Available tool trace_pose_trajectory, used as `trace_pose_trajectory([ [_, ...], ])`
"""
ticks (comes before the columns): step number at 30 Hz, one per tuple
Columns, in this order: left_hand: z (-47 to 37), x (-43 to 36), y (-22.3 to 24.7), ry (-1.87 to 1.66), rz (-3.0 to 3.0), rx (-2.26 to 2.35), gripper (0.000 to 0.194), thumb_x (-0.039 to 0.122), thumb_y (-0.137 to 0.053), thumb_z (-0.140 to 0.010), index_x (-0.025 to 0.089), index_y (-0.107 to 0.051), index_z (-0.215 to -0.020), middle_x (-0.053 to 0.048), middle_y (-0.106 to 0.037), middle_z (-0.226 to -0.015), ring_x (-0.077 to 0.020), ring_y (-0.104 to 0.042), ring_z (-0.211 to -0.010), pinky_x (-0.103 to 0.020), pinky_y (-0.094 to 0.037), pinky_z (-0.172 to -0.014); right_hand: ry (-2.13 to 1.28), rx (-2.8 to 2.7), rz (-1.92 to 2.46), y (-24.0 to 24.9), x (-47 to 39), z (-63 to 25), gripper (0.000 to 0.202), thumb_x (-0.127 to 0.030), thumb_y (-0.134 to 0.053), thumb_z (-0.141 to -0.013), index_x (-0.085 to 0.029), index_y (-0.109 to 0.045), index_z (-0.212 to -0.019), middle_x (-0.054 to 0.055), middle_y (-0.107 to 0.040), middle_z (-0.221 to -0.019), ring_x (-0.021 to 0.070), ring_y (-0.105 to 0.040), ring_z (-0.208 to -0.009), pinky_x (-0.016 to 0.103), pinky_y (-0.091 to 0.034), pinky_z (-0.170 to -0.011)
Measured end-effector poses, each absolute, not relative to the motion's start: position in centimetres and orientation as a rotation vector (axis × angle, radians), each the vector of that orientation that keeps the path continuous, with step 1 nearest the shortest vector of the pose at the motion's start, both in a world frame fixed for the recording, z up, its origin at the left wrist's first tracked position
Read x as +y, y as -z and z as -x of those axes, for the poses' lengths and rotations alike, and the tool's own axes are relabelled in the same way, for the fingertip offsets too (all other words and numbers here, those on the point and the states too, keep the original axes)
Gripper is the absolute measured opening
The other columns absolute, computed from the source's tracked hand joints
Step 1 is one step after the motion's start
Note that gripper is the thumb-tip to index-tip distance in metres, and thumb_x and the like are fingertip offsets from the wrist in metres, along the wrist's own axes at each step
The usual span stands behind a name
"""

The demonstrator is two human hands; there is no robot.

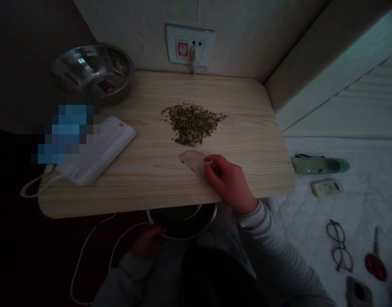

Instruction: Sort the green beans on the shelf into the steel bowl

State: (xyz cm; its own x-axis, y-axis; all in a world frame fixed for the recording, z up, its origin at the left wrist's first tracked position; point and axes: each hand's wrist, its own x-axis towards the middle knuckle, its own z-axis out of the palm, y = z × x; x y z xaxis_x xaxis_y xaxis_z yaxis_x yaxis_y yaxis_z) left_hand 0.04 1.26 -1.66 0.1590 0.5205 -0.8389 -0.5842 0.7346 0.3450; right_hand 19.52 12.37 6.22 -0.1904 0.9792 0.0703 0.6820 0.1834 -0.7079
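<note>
Clear protractor (190,159), one: semicircular, see-through, lying low over the table (145,166) just on the near side of the beans; whether it touches the wood cannot be told. Its right end is pinched between the thumb and fingers of the right hand (232,183).

Beans (192,123), small, dark green, many: a loose heap on the middle of the table, with strays round the edges.

Bowl (183,236), one, dark inside with a pale rim: below the table's near edge and partly hidden by it. Left hand (149,242) at its left side, fingers closed on the rim (dim light here — finer detail is lost).

Steel basin (121,91), one, with a dark and red label inside: far left corner of the table.

White power strip (109,147), one: left side of the table, set aslant, partly covered by a pixelated patch.

Wall socket (189,44), one, a white plug in it: behind the table.

Eyeglasses (339,247), one pair: on white quilted bedding (298,221), to the right.
</note>
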Motion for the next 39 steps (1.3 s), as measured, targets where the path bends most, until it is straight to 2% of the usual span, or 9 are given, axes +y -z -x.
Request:
trace_pose_trajectory([
  [4,0.3,1.2,1.5,-0.814,0.047,1.206,0.042,0.007,-0.057,-0.048,0.014,-0.067,-0.088,-0.005,-0.07,-0.075,-0.0284,-0.059,-0.089,-0.039,-0.042,-0.082,-0.744,-2.042,1.552,-6.5,12.9,-19.3,0.024,-0.026,-0.041,-0.08,-0.017,-0.054,-0.098,0.0,-0.058,-0.064,0.0105,-0.051,-0.056,0.021,-0.037,-0.054],
  [8,0.9,1.0,1.4,-0.808,0.045,1.256,0.039,0.008,-0.058,-0.047,0.014,-0.067,-0.084,-0.005,-0.07,-0.072,-0.0296,-0.06,-0.086,-0.041,-0.043,-0.079,-0.76,-2.123,1.514,-6.6,12.9,-19.0,0.025,-0.025,-0.04,-0.08,-0.018,-0.054,-0.099,0.002,-0.061,-0.074,0.0116,-0.054,-0.062,0.022,-0.039,-0.058],
  [14,2.0,0.6,2.3,-0.772,0.028,1.297,0.021,0.009,-0.059,-0.045,0.016,-0.068,-0.062,-0.005,-0.069,-0.062,-0.0298,-0.06,-0.082,-0.042,-0.043,-0.077,-0.802,-2.239,1.416,-6.8,12.2,-18.4,0.027,-0.025,-0.038,-0.082,-0.018,-0.054,-0.102,0.004,-0.062,-0.091,0.014,-0.057,-0.079,0.024,-0.041,-0.071],
  [19,2.3,0.5,2.8,-0.725,0.055,1.348,0.007,0.01,-0.06,-0.041,0.017,-0.063,-0.044,-0.003,-0.064,-0.047,-0.0296,-0.061,-0.072,-0.043,-0.042,-0.078,-0.832,-2.346,1.319,-7.1,11.4,-17.8,0.027,-0.024,-0.038,-0.082,-0.019,-0.054,-0.103,0.004,-0.063,-0.089,0.0134,-0.057,-0.079,0.024,-0.041,-0.07],
  [22,2.1,0.5,2.6,-0.755,0.057,1.294,0.01,0.011,-0.061,-0.042,0.017,-0.065,-0.049,-0.004,-0.067,-0.054,-0.0295,-0.061,-0.077,-0.041,-0.042,-0.079,-0.855,-2.427,1.244,-7.2,10.8,-17.6,0.026,-0.024,-0.038,-0.082,-0.019,-0.054,-0.102,0.004,-0.063,-0.084,0.0129,-0.057,-0.076,0.024,-0.041,-0.068],
  [26,1.6,0.7,2.1,-0.799,0.055,1.24,0.023,0.01,-0.061,-0.044,0.016,-0.069,-0.064,-0.004,-0.07,-0.064,-0.0299,-0.06,-0.084,-0.041,-0.042,-0.08,-0.936,-2.516,1.087,-7.3,10.0,-17.9,0.024,-0.023,-0.039,-0.082,-0.018,-0.055,-0.1,0.004,-0.064,-0.083,0.0132,-0.056,-0.077,0.026,-0.04,-0.071],
  [30,1.2,0.8,1.7,-0.793,-0.004,1.255,0.039,0.008,-0.058,-0.046,0.015,-0.068,-0.083,-0.004,-0.07,-0.067,-0.0292,-0.059,-0.087,-0.04,-0.042,-0.08,-1.008,-2.278,1.207,-7.7,10.5,-19.5,0.024,-0.024,-0.038,-0.083,-0.017,-0.054,-0.099,0.004,-0.062,-0.085,0.0115,-0.056,-0.076,0.022,-0.041,-0.068],
  [34,0.9,0.7,1.6,-0.796,-0.031,1.259,0.042,0.007,-0.058,-0.046,0.016,-0.067,-0.086,-0.004,-0.07,-0.068,-0.0284,-0.059,-0.087,-0.038,-0.042,-0.08,-0.736,-1.941,1.565,-7.8,12.0,-21.4,0.022,-0.026,-0.041,-0.08,-0.016,-0.053,-0.097,0.0,-0.056,-0.064,0.0094,-0.05,-0.056,0.02,-0.038,-0.054],
  [39,0.4,0.8,1.6,-0.784,0.001,1.216,0.047,0.008,-0.057,-0.046,0.015,-0.065,-0.092,-0.006,-0.07,-0.075,-0.0294,-0.058,-0.089,-0.04,-0.042,-0.079,-0.59,-1.877,1.647,-7.3,13.1,-22.2,0.021,-0.025,-0.042,-0.078,-0.016,-0.054,-0.094,-0.001,-0.053,-0.059,0.009,-0.047,-0.051,0.02,-0.036,-0.051],
])
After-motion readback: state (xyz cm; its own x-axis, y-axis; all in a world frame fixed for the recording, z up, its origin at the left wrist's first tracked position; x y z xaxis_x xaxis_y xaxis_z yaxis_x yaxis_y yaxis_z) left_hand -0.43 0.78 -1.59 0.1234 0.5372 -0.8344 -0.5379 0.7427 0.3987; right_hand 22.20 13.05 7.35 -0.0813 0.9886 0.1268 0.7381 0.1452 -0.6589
